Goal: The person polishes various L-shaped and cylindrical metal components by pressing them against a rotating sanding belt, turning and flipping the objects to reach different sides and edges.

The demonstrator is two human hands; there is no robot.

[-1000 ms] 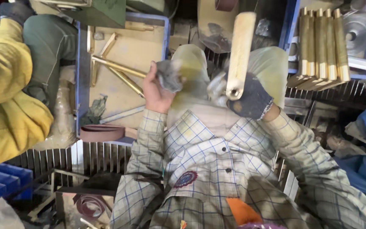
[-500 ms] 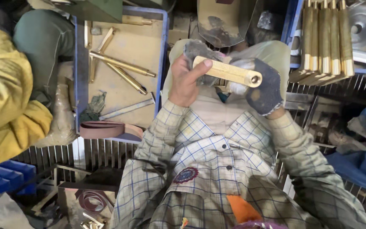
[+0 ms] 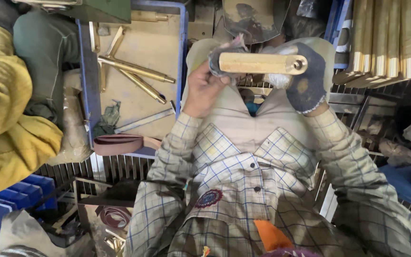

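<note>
Gloved right hand (image 3: 304, 76) grips the pale brass rectangular bar (image 3: 261, 63) (level, chest-high); bare left hand (image 3: 204, 88) presses a grey cloth (image 3: 224, 57) against its other end.

A blue-rimmed tray (image 3: 182, 57) at far left carries several brass rods (image 3: 136, 69) lying crossed on its tan bottom, with a flat steel strip (image 3: 143, 121) nearer. A loop of brown sanding belt (image 3: 117, 143) rests on its near rim. At far right a second blue tray (image 3: 333, 28) holds brass bars (image 3: 381, 38) side by side. Beneath both runs a slatted metal grate (image 3: 115, 166).
</note>
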